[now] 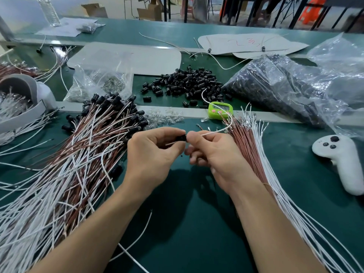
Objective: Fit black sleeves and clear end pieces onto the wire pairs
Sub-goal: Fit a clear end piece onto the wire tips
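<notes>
Left hand [155, 152] up off the tabletop [197, 213], thumb and forefinger pinching a black sleeve [181, 137], other fingers curled under. Right hand [212, 154] just beside it, nearly fingertip to fingertip, pinching a white wire [208, 132] right at the sleeve's mouth, rest of the wire looping off toward the green timer [220, 110]. Both forearms coming in from the bottom edge, wrists angled inward. Can't tell how far into the sleeve the wire sits. Finished pairs [78, 154] heaped on the left, bare wire pairs [252, 146] fanned out on the right, loose sleeves [189, 81] piled farther back, clear end pieces [165, 118] scattered just past the hands.
</notes>
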{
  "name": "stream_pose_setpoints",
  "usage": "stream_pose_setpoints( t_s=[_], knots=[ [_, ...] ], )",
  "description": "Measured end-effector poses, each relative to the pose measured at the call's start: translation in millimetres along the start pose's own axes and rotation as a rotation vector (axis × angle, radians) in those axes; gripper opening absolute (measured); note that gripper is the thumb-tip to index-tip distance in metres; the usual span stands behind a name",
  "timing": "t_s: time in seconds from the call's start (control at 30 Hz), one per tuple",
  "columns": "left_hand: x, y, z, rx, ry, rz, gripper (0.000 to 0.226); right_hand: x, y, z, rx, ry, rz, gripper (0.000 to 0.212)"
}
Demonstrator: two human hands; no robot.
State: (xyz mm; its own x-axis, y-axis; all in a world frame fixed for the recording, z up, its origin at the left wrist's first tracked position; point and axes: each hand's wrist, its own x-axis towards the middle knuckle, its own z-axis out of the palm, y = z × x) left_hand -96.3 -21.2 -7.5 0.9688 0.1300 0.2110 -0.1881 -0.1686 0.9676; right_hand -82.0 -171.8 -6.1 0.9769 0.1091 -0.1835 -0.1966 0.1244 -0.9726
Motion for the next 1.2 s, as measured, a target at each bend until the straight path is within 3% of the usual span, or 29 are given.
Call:
stream_pose_setpoints(
  t_s=[0.17, 0.4, 0.57, 0.77, 1.0, 1.13, 1.2],
  knots=[
    [-2, -3, 3, 0.044, -0.041, -0.032, 0.03, 3, 7, 3, -0.062, 0.066, -0.036, 0.01],
    [14, -6, -4, -0.062, -0.14, -0.231, 0.023, 7, 15, 0, -0.281, 0.14, -0.147, 0.011],
    [16, -9, -8, -0.071, -0.223, -0.272, 0.04, 4, 17, 1, -0.402, 0.115, -0.171, 0.034],
    [17, -6, -5, -0.359, -0.085, -0.345, 0.031, -4, 12, 10, -0.497, 0.109, -0.088, 0.015],
    [17, -2, -4, -0.551, -0.044, -0.45, 0.022, -9, 4, 15, -0.685, 0.147, -0.182, 0.026],
    [26, -1, -11, -0.74, 0.084, -0.441, 0.017, -10, -2, 6, -0.915, 0.028, -0.106, 0.019],
    [32, 0, -23, -0.833, 0.132, -0.41, 0.016, -11, -7, -2, -1.038, 0.058, -0.09, 0.016]
  ],
)
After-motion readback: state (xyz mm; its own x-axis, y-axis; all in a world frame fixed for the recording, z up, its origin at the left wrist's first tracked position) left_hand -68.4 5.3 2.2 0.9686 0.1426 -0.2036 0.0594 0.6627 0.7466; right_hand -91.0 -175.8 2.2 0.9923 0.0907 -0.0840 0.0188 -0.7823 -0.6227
